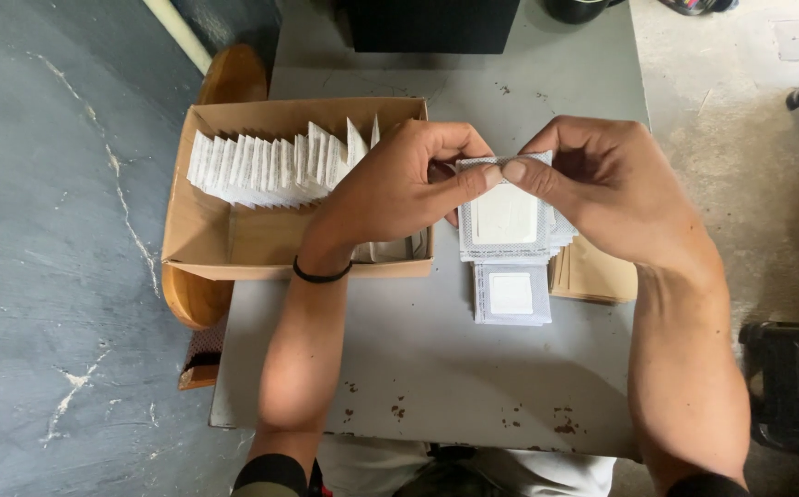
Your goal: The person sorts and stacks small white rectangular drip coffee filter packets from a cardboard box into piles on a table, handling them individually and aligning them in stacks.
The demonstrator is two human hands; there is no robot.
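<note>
Pinching top edge of white sachet (504, 219) at frame centre w/ both thumbs, left hand (397, 189) & right hand (609, 182) meet, sachet hanging below fingertips.

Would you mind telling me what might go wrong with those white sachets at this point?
1. Both hands, left hand and right hand, pinch only the top edge of the held sachet, so it might slip or tear.
2. The small stack lies loose beneath and could get knocked askew.
3. The cardboard box overhangs the table edge and might tip.
</note>
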